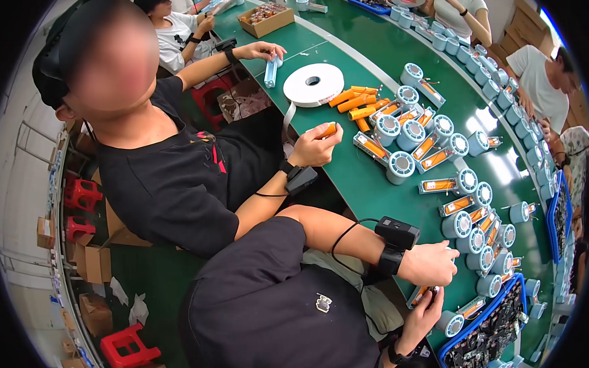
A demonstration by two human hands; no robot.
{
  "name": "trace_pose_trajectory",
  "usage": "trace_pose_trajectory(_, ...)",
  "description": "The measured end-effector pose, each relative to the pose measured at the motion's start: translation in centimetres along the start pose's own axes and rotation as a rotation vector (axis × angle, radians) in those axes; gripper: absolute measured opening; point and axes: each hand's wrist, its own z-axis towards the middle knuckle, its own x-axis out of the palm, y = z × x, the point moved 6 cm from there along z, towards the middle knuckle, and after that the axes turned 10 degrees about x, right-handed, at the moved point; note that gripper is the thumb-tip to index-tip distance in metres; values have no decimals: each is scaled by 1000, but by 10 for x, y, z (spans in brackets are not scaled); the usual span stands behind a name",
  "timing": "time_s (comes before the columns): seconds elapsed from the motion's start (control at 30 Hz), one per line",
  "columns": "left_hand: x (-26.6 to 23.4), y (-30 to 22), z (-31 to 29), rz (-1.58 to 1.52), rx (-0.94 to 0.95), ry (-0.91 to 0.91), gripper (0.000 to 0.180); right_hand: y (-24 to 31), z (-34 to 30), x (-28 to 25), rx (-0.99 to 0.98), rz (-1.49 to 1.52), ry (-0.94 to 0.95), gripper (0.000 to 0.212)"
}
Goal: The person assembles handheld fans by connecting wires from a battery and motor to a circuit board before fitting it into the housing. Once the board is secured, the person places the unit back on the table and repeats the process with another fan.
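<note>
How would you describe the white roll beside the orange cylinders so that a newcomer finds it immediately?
Find the green table. On it, beside the heap of orange cylinders, lies the white roll. Unlike them, it is a broad flat disc with a dark centre hole.

light is bright and fairly even across the green worktop (371,203), with pale streaks of glare on its bare stretches toward the right. the window (551,27) at upper right is washed out to near white. beneath the worktop's near edge shadows are deep, and the black shirt (270,316) swallows most of its folds. the left hand (428,265) is well lit, without obvious motion smear. a patch over one co-worker's face is blurred. straight edges bow strongly toward the rim, where the wall (31,194) curves and black corners close in.
</note>
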Motion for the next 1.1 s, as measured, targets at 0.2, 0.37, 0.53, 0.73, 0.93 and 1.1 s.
trace_pose_trajectory(0.2, 2, 3, 1, 2, 5, -21, 16, 9, -2, 0, -3, 70, -59, 32)
trace_pose_trajectory(0.37, 0, -1, 3, 30, -25, -24, 16, 6, -1, -1, -20, 95, -80, 33)
trace_pose_trajectory(0.53, 3, -2, 4, 5, -35, -10, 15, 7, 0, 2, -48, 96, -72, 33)
trace_pose_trajectory(0.73, 13, -8, 5, 57, -139, -47, 14, 3, 4, 2, -55, 91, -56, 30)
trace_pose_trajectory(0.93, 18, -7, -1, 89, -94, -93, 16, 17, 0, -2, 55, 241, -30, 27)
trace_pose_trajectory(1.1, 13, -10, -6, 40, -69, -12, 17, 12, 0, -4, 40, 214, -24, 27)
